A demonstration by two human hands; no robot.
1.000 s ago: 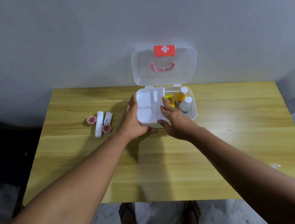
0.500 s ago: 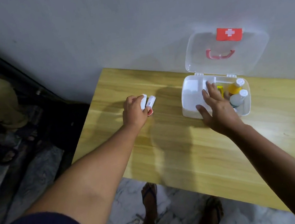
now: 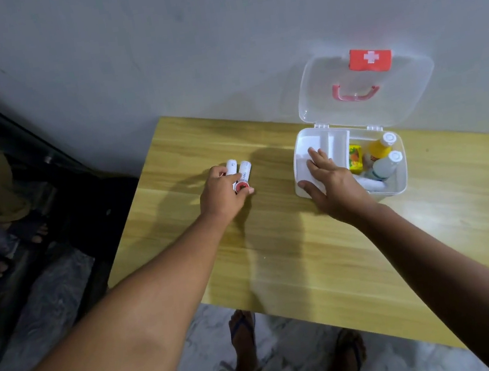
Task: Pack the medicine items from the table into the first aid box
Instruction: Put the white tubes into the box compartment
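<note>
Clearly the two white tubes [image 3: 239, 171], left of centre on the table [image 3: 278, 259], look light, rigid and smooth, best gripped across their middles. The left hand [image 3: 222, 194] has its fingers curled onto them; a second ago it was at the first aid box [image 3: 400, 182], where the right hand [image 3: 332, 185] stays flat, fingers spread.

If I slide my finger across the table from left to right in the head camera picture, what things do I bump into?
left hand on the white tubes → right hand on the white tray → yellow packet → white-capped bottles in the first aid box
</note>
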